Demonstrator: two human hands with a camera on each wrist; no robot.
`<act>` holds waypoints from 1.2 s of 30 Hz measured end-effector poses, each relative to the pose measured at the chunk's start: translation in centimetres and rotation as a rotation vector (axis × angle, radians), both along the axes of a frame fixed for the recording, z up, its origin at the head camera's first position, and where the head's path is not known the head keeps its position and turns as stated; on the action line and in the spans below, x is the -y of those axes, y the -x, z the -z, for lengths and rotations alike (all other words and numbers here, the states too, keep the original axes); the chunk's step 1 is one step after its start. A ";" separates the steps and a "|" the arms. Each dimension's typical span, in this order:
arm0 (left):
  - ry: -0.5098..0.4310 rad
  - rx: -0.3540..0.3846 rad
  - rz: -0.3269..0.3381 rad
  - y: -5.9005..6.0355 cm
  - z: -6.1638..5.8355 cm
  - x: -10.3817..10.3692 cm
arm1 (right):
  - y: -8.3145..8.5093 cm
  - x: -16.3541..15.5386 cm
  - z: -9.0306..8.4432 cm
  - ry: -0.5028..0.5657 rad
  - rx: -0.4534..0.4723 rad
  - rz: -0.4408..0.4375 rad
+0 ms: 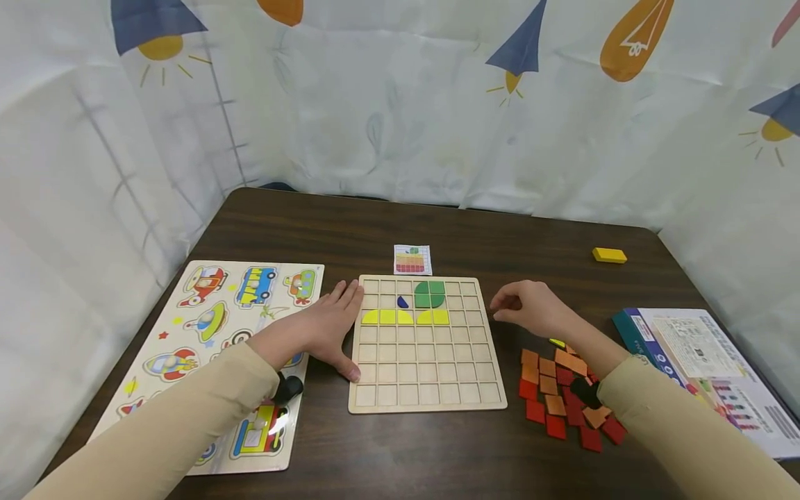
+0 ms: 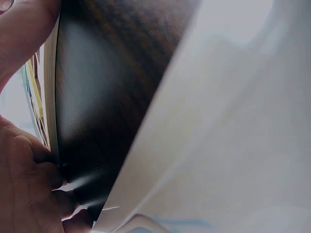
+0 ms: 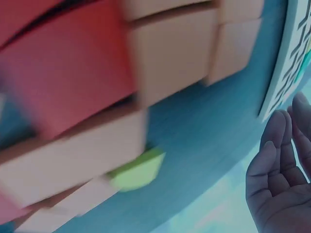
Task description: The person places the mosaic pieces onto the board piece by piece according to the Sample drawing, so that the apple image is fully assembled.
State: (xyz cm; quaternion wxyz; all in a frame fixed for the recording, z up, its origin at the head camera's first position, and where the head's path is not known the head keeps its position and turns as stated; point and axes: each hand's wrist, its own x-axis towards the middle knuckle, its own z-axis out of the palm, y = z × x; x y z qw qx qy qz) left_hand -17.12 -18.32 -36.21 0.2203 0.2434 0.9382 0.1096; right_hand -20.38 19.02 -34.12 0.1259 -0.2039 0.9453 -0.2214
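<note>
A wooden grid board [image 1: 417, 394] lies flat in the middle of the table. It carries green quarter-circle pieces [image 1: 430, 294], a small dark blue piece [image 1: 403, 302] and a row of yellow pieces [image 1: 387, 317]. My left hand [image 1: 321, 332] rests at the board's left edge, fingers spread and thumb by its lower left side. To the right of the board hovers my right hand [image 1: 536, 305], fingers loosely bent, with nothing seen in them. Orange pieces [image 1: 554, 404] and red pieces [image 1: 535, 411] lie loose below that hand, beside a yellow-green piece [image 3: 138, 170].
A small picture card [image 1: 412, 260] lies just behind the board. At left is a puzzle board with vehicle pictures [image 1: 169, 326], partly under my left forearm. A box [image 1: 706, 361] stands at right, and a yellow block [image 1: 609, 255] lies farther back.
</note>
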 end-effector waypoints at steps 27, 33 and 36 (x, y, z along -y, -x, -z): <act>-0.009 -0.001 0.001 -0.1 -0.1 -0.1 | -1.9 -7.0 -0.1 -0.274 0.109 0.181; -0.003 0.003 -0.001 -0.1 -0.2 -0.1 | -1.9 -6.5 0.2 -0.230 0.065 0.156; -0.001 0.005 0.000 -0.1 -0.2 -0.1 | -2.0 -6.3 0.3 -0.199 0.056 0.149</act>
